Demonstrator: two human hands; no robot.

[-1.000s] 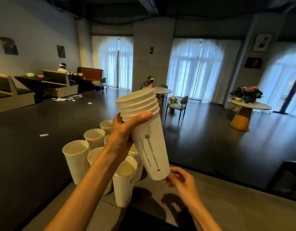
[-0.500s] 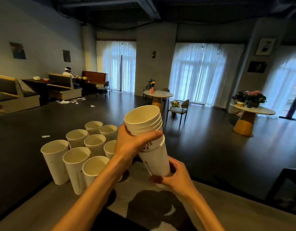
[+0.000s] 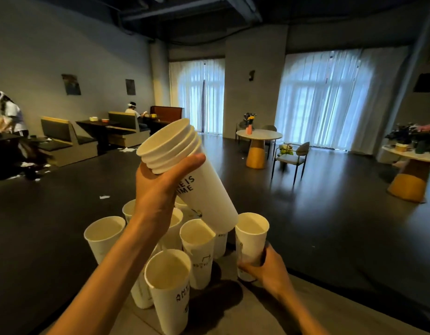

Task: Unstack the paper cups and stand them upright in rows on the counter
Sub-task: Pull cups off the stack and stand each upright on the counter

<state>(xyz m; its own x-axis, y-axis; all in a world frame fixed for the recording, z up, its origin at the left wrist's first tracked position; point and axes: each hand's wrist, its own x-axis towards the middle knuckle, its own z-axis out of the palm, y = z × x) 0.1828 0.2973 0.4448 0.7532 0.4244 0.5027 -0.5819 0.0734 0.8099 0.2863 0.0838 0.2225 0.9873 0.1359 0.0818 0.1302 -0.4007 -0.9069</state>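
Left hand grips the tilted cup stack at 12 o'clock. Right hand holds one single cup at 4 o'clock. Cups appear light and crushable; grasp mid-wall, gently.

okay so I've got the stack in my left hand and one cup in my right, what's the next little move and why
Probably set the single cup down upright on the counter, at the right end of the standing cups, then let go. Your right hand grips it low near that group's edge, mouth up, while your left hand holds the tilted stack above them.
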